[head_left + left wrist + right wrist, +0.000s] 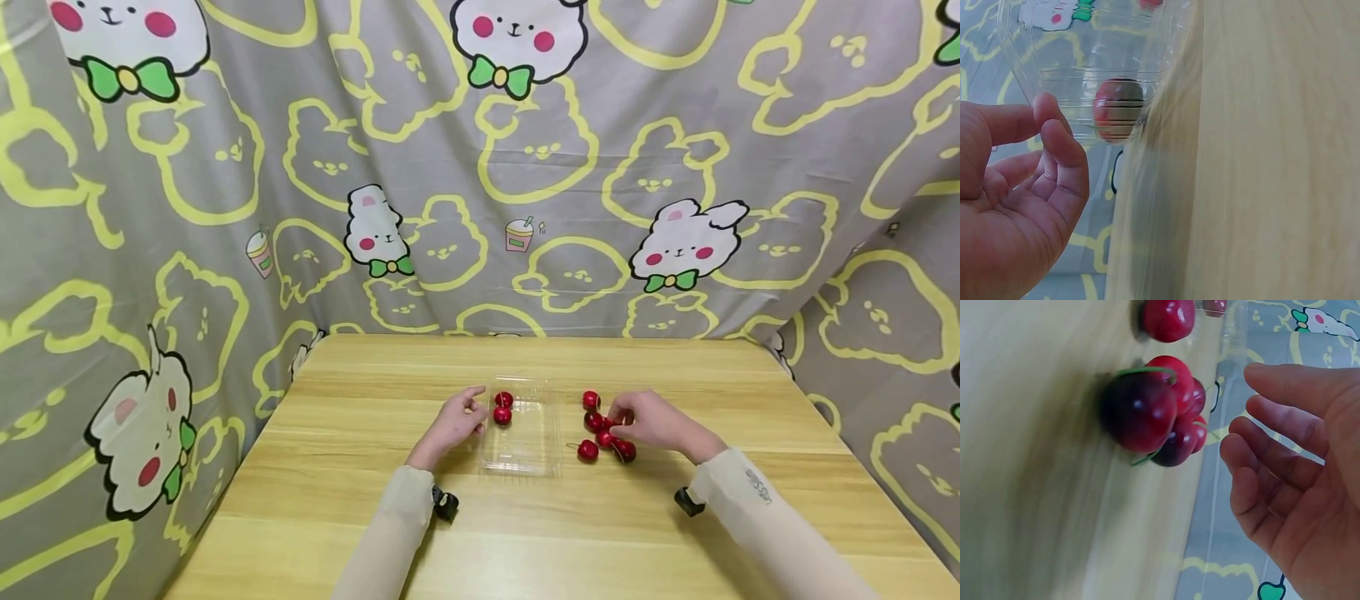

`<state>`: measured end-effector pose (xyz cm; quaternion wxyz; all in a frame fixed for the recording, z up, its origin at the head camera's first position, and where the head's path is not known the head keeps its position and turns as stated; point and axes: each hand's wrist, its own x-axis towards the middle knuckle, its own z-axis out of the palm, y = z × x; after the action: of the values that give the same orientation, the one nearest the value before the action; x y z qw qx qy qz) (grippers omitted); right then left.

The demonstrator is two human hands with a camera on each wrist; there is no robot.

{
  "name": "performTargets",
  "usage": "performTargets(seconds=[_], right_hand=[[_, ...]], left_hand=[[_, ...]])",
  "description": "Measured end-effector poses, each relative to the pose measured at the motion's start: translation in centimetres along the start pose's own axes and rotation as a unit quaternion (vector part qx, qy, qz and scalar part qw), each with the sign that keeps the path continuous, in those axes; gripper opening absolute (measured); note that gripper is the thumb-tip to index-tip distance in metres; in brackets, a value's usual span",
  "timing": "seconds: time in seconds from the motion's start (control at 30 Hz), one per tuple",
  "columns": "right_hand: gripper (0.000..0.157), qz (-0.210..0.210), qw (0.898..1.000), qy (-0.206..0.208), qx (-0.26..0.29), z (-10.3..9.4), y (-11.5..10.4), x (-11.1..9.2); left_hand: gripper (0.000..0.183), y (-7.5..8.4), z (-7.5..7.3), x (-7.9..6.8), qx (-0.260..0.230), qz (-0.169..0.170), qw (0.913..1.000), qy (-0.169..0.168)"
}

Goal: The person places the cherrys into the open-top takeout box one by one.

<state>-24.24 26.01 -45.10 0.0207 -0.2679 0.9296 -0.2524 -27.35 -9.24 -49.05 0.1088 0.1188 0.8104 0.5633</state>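
Note:
A clear plastic box [521,460] sits mid-table with two red cherries [502,415] at its left side. Beside its left wall is my left hand [452,423], fingers loosely bent, the index finger and thumb near the rim. Whether they touch the plastic I cannot tell. In the left wrist view, a cherry [1119,110] shows through the box's ridged wall. My right hand [654,423] is over the loose cherries [588,451] to the right of the box. The right wrist view shows its fingers [1291,428] curved and apart, nothing between them, next to dark cherries [1138,412] with green stems.
The light wooden table [315,500] meets a grey patterned curtain [450,292] at its back and sides. Dark wrist devices [446,504] sit at both sleeves. One cherry [591,400] lies behind the others, right of the box.

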Motion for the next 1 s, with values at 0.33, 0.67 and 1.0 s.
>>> performTargets(seconds=[0.33, 0.67, 1.0], right_hand=[[0.008, -0.004, 0.999, -0.022, 0.032, 0.2, 1.3, -1.6], [0.015, 0.024, 0.997, -0.040, 0.059, 1.2, 1.8, -2.3], [0.019, 0.037, 0.996, -0.050, 0.064, 1.9, 1.8, -2.4]], left_hand=[[0.051, 0.0, -0.1, 0.1, 0.002, 0.001, 1.0000, -0.001], [0.050, 2.5, -0.2, -1.4, -0.002, 0.017, 0.9998, -0.007], [0.051, 0.0, -0.1, -0.1, -0.004, 0.006, 1.0000, 0.002]])
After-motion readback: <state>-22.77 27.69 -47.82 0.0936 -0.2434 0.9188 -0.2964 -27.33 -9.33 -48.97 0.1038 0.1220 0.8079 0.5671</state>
